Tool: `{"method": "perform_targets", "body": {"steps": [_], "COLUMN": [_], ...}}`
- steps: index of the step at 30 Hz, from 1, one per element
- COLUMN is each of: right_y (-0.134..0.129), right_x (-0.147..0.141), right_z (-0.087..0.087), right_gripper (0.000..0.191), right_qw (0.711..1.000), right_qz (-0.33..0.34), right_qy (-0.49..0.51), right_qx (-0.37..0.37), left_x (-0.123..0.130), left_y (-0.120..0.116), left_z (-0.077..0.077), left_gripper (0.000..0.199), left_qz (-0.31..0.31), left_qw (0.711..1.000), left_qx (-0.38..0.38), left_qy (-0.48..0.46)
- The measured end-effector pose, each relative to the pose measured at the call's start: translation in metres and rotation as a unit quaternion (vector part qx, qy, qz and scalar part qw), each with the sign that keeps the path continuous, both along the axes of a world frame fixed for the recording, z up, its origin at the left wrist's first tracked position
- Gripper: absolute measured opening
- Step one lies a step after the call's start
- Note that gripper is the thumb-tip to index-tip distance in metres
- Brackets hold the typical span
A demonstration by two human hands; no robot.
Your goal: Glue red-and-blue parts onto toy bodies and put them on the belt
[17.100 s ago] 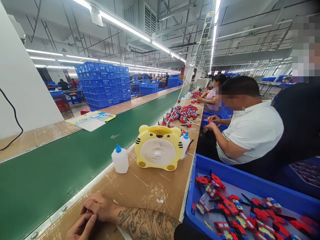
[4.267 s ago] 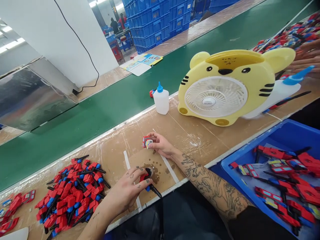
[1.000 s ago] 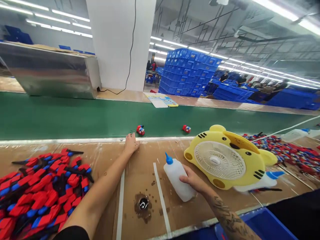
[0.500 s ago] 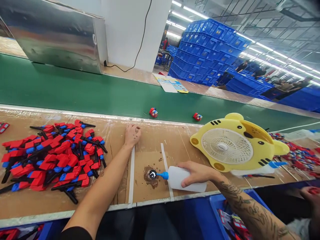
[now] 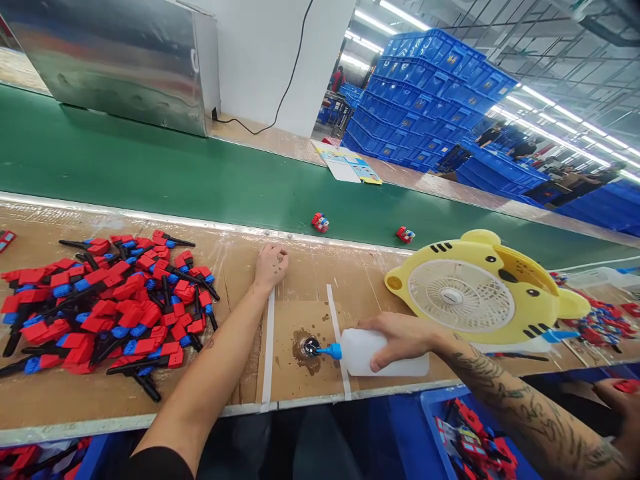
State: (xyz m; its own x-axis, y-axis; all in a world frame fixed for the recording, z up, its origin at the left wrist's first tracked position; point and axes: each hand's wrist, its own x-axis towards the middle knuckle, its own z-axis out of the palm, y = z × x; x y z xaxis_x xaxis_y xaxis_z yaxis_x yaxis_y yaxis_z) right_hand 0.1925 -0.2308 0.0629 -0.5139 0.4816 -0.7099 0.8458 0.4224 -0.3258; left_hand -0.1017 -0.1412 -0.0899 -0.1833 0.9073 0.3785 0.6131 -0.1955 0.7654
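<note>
My right hand (image 5: 397, 340) is wrapped round a white squeeze bottle (image 5: 355, 353) with a blue nozzle (image 5: 330, 351). The bottle lies nearly on its side, its tip pointing left at a small dark round cup (image 5: 311, 347). Wet stains and drops surround the cup on a cardboard piece (image 5: 283, 380) edged by two white tape strips. My left hand (image 5: 271, 265) rests on the bench near the conveyor edge, fingers curled, with nothing visible in it. Left of that arm lies a pile of red, blue and black plastic toy parts (image 5: 115, 300).
A yellow animal-faced fan (image 5: 460, 287) lies right of the bottle. Two small red-and-blue pieces (image 5: 320, 223) sit on the green conveyor (image 5: 240, 187). Blue bins (image 5: 430, 407) hold parts below the bench. Another person's hand (image 5: 615, 400) is at far right. Blue crates (image 5: 415, 100) are stacked behind.
The camera view has shifted slightly, moving the bench items a little to the right. Both hands stay nearly in place, with the nozzle still at the cup.
</note>
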Motion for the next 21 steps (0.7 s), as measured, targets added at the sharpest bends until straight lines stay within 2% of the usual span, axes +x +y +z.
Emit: {"method": "perform_targets", "body": {"steps": [21], "right_y": [0.0015], "right_x": [-0.004], "right_z": [0.0063], "right_gripper": [0.059], "right_qw": [1.0], "right_qz": [-0.004], "right_qy": [0.007], "right_qx": [0.011], "left_x": [0.0002], "left_y": [-0.0002], "left_z": [-0.0011], "left_gripper": [0.012], "left_qz": [-0.007], "left_qw": [1.0], "left_qx": [-0.001], "left_qy": [-0.003]}}
